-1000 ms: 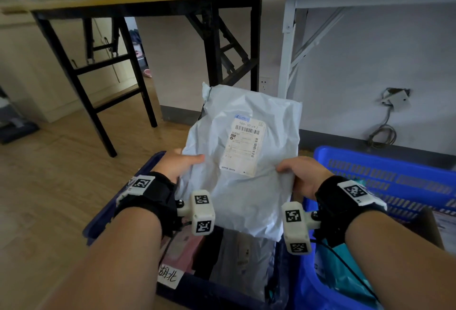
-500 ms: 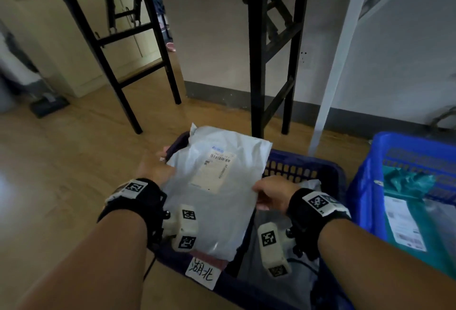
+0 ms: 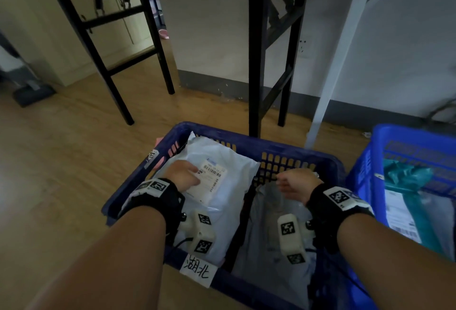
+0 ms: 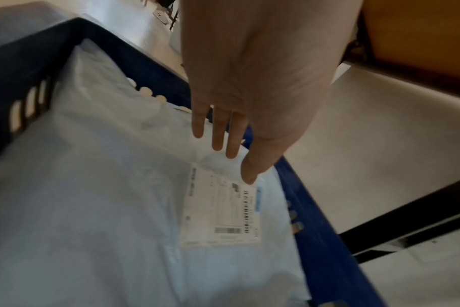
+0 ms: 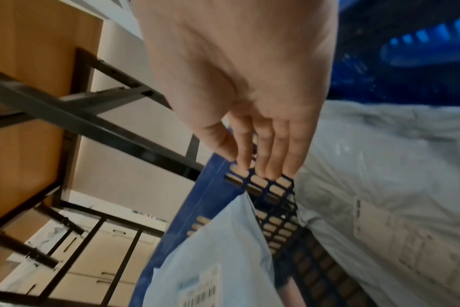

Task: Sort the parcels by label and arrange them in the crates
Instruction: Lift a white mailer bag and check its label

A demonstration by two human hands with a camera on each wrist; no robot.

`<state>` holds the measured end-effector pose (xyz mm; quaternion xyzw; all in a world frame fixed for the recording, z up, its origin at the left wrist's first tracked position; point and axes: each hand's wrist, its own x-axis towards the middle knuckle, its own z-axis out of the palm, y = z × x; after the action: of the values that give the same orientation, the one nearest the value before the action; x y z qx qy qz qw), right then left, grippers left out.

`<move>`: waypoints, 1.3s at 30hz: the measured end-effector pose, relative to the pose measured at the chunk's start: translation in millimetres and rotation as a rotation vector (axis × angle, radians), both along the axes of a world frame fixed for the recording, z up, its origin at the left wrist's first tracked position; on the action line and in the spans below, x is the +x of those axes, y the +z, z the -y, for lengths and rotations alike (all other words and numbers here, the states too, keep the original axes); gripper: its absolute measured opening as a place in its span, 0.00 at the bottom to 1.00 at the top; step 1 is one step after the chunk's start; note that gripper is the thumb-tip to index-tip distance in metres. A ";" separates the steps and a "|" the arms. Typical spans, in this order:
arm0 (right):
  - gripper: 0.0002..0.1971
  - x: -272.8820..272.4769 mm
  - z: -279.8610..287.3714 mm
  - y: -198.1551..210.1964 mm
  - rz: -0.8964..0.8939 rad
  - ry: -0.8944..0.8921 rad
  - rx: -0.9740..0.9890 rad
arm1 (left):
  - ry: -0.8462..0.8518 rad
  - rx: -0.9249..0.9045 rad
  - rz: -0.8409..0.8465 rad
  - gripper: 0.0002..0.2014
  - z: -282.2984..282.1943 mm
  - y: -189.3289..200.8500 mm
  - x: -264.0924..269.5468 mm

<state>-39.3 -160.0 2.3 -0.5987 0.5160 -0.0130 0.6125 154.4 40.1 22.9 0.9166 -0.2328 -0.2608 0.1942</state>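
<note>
Fingers [image 4: 218,133] of my left hand [image 3: 181,177] lay straight and loose over the white parcel [image 3: 222,201] in the dark blue crate [image 3: 249,137], by its barcoded shipping label [image 3: 209,179], whose print was too small to read. My right hand [image 3: 296,186] hung relaxed and empty over a grey parcel [image 3: 271,248] beside it. Nearest me, the crate's paper tag [image 3: 198,269] read 湖北; farther right stood a brighter blue crate [image 3: 407,137] with labelled parcels.

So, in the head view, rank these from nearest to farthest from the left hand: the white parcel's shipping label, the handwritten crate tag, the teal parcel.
From the left hand:
1. Shipping label, just right of its fingers.
2. Handwritten crate tag, on the dark blue crate's near wall.
3. Teal parcel, in the bright blue crate, far right.
</note>
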 end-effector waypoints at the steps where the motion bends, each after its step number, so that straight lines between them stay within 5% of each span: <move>1: 0.04 -5.4 10.0 1.2 -0.026 -0.019 -0.099 | 0.007 -0.035 -0.004 0.20 4.0 3.0 -0.4; 5: 0.10 -25.2 29.6 10.5 -0.142 -0.080 -0.279 | 0.047 -0.168 -0.121 0.16 22.9 13.8 -14.6; 15: 0.37 -32.4 17.8 -15.7 -0.302 -0.013 0.025 | 0.087 -0.246 -0.433 0.15 47.2 5.4 -48.2; 21: 0.28 -32.1 10.1 -46.1 -0.318 0.098 0.139 | 0.103 -0.244 -0.465 0.12 42.1 2.8 -42.6; 28: 0.23 -26.0 -4.9 -46.5 -0.540 0.452 -0.220 | 0.111 -0.193 -0.486 0.07 34.8 7.7 -40.1; 32: 0.23 -17.8 2.1 -22.8 -0.444 0.411 -0.227 | 0.104 -0.209 -0.487 0.10 39.8 15.0 -39.0; 39: 0.09 -34.2 18.7 41.6 -0.070 0.144 -0.047 | -0.004 -0.223 -0.495 0.14 55.5 35.3 -54.3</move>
<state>-73.6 -178.7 44.0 -0.6485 0.4924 0.0397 0.5792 100.1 -15.4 58.2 0.7975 -0.2072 -0.4499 0.3443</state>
